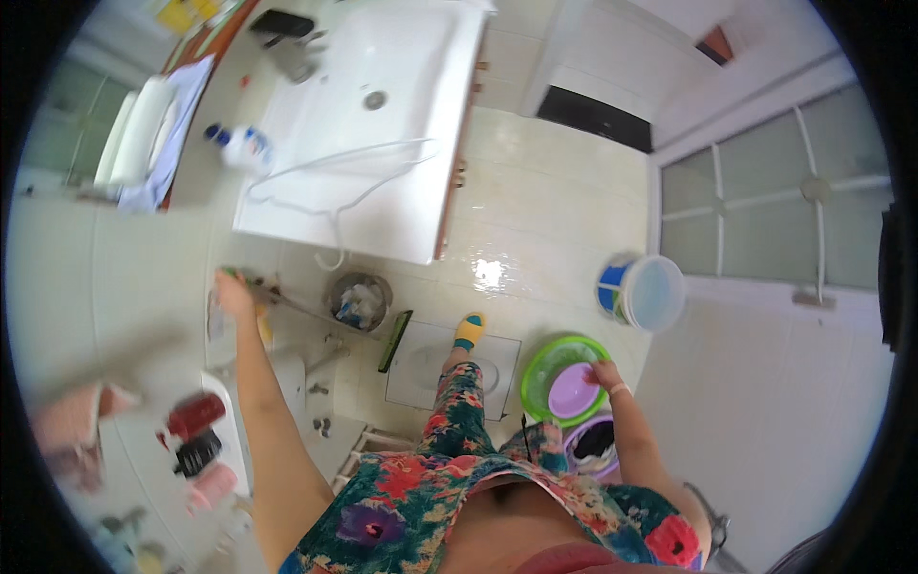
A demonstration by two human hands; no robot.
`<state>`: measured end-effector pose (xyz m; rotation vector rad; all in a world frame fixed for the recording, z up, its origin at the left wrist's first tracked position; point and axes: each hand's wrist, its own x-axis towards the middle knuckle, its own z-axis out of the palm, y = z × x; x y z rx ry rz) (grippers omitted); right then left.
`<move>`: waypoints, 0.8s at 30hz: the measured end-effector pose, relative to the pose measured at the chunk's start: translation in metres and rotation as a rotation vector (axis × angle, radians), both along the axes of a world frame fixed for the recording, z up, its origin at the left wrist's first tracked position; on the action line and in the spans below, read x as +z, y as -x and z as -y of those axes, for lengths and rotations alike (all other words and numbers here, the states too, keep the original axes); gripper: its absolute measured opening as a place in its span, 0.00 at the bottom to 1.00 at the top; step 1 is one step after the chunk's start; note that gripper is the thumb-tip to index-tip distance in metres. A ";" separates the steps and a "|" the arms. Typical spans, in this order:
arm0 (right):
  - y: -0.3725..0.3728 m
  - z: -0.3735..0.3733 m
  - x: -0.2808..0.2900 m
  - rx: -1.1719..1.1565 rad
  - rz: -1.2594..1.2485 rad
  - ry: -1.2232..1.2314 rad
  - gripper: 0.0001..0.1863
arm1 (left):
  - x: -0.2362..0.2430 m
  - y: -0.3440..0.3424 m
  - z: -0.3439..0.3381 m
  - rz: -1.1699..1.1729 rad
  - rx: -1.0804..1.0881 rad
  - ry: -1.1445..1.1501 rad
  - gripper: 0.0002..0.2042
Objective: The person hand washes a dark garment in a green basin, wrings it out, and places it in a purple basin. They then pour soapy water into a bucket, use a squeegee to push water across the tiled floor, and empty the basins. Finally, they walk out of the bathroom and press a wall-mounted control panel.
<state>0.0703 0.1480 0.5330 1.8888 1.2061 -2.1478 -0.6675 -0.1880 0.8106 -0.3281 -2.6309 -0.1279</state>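
My left hand [234, 292] reaches out to the left, closed round the top of a long thin pole. The pole slants down past the trash bin to a green, narrow-headed floor squeegee [395, 342] on the floor. My right hand [604, 374] is closed on the rim of a small purple basin [572, 390]. That basin is inside or just above a larger green basin [537, 368]; I cannot tell whether it rests there. Beside them, a second purple basin [612, 464] holds dark and white cloth, partly hidden by my right arm.
A white sink [421, 210] with a wire hanger [337, 225] lies ahead. Under its edge stands a trash bin [384, 287]. A white bucket [658, 295] is at right. The tiled floor [535, 210] looks wet. Bottles [198, 417] stand on a shelf at left.
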 end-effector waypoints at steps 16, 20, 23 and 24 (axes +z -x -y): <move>0.204 -0.009 0.230 0.370 -0.592 0.199 0.18 | 0.068 -0.293 -0.150 0.773 -0.706 -0.522 0.07; 0.227 -0.023 0.250 0.502 -0.679 0.397 0.21 | 0.083 -0.360 -0.227 0.710 -0.890 -0.286 0.06; 0.224 -0.058 0.284 0.444 -0.663 0.719 0.19 | 0.104 -0.415 -0.290 0.787 -0.989 -0.199 0.06; 0.219 -0.075 0.277 0.326 -0.795 0.809 0.18 | 0.105 -0.435 -0.318 0.858 -0.988 -0.155 0.07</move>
